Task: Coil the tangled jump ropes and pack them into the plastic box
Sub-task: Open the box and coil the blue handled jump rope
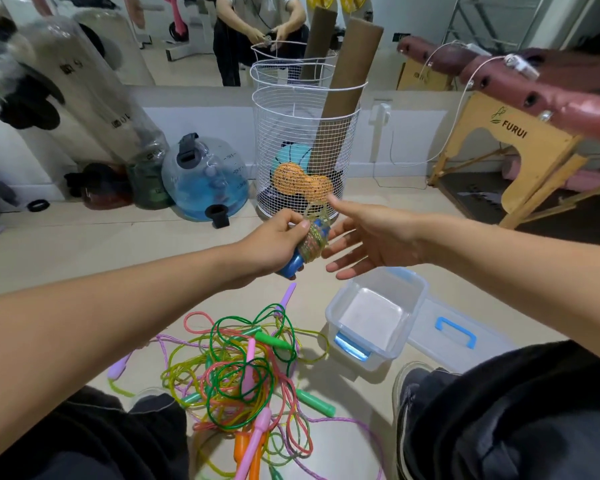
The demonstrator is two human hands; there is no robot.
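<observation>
1. Head view: the left hand (pixel 274 242) is clenched around a coiled jump rope (pixel 313 237), a yellowish cord wound around blue handles. The lower end of one handle sticks out under the fist; the second handle is mostly hidden by the cord.
2. The right hand (pixel 368 237) is released, its fingers spread and straight, just beside the coil. Whether the fingertips touch the cord is hard to tell.
3. The tangled jump ropes (pixel 243 372) lie on the floor (pixel 66 251) between the knees: green, pink, yellow, orange and purple cords mixed together. The bottom edge cuts off some handles.
4. The plastic box (pixel 374 317) stands open on the floor to the right of the pile, its lid (pixel 454 332) beside it, partly hidden by the right knee.
5. A white wire basket (pixel 305 140) stands behind the hands.
</observation>
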